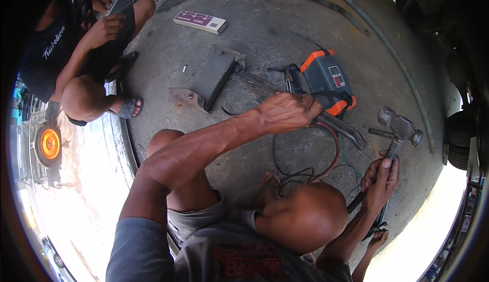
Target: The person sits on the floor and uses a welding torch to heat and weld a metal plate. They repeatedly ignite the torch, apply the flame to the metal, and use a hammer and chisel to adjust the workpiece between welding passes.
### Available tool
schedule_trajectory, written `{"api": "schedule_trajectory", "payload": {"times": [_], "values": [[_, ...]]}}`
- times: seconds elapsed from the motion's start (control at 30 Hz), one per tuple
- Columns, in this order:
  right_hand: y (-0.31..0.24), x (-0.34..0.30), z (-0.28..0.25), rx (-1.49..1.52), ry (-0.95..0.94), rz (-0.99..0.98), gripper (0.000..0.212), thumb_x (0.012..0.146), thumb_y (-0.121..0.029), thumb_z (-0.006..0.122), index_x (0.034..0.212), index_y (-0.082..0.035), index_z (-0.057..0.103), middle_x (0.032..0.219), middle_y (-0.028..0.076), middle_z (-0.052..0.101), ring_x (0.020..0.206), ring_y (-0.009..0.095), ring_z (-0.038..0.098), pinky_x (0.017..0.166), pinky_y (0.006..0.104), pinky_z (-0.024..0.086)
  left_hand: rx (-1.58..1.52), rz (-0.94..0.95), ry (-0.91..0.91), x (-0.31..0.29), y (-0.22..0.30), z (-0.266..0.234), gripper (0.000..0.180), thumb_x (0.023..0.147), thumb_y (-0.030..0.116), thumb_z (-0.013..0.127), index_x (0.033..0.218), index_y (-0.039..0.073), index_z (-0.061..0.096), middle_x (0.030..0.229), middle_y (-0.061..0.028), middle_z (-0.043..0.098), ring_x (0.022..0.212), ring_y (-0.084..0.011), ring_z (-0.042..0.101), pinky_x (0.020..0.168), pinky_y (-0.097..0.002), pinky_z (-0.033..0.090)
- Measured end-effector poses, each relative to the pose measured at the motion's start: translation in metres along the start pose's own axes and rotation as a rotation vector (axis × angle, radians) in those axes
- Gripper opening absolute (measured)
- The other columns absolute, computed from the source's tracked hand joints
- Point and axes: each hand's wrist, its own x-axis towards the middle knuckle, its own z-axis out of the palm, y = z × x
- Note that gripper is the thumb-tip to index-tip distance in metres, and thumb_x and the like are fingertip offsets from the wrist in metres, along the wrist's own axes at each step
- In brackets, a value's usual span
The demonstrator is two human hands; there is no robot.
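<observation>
My left hand (290, 111) is closed around a long dark bar (349, 132) that slants across the middle of the view. The bar's far end meets, or lies close beside, a grey steel channel piece (216, 76) on the concrete; I cannot tell if they are joined. A rusty plate with holes (187, 97) sits at the channel's near end. At the right, my right hand (382, 177) grips a ball-peen hammer (400, 125) by its dark handle, with its worn metal head raised off the floor.
A grey and orange portable machine (326, 78) stands beyond the bar, with cables (336, 154) trailing near my knees. A white and purple box (200, 21) lies farther off. At left a person (84, 53) squats, holding a flat grey piece. Another person's hand (378, 238) shows at lower right.
</observation>
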Motion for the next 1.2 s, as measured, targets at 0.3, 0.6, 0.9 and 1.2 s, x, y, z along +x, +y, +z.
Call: {"api": "schedule_trajectory", "payload": {"times": [0.3,0.6,0.9,1.2], "values": [[0.031,-0.002,-0.008,0.038,0.008,0.081,0.049,0.109,-0.048,0.06,0.121,-0.001,0.058,0.068,-0.002,0.047,0.045,0.004,0.038,0.039,0.0229,0.03,0.038,-0.009,-0.004,0.017,-0.009,0.019,0.032,0.088,0.009,0.067,0.118,-0.002,0.057,0.091,-0.0154,0.067,0.077,-0.0287,0.077,0.058,-0.0412,0.063],[0.048,-0.011,-0.029,0.429,0.145,-0.205,0.061,0.104,-0.062,0.059,0.126,-0.005,0.05,0.066,0.003,0.046,0.043,0.01,0.038,0.036,0.0239,0.03,0.061,-0.066,-0.02,0.036,-0.011,0.023,0.03,0.09,0.008,0.066,0.117,-0.001,0.057,0.092,-0.0149,0.066,0.076,-0.028,0.077,0.058,-0.0405,0.064],[0.071,-0.031,-0.005,-0.097,-0.201,0.063,0.039,0.109,-0.045,0.06,0.11,-0.006,0.06,0.074,-0.002,0.051,0.062,0.004,0.043,0.055,0.0235,0.031,0.11,-0.08,-0.081,0.036,-0.023,0.042,0.032,0.088,0.008,0.066,0.117,-0.004,0.059,0.092,-0.0179,0.068,0.078,-0.0299,0.078,0.057,-0.0404,0.064],[0.105,-0.06,-0.008,0.301,0.148,0.15,0.059,0.096,-0.064,0.072,0.1,-0.008,0.057,0.067,-0.004,0.045,0.053,0.005,0.035,0.047,0.0236,0.025,0.204,0.05,-0.024,0.017,0.003,0.032,0.031,0.085,0.008,0.067,0.111,-0.006,0.06,0.084,-0.0145,0.066,0.069,-0.0228,0.075,0.052,-0.0353,0.06]]}}
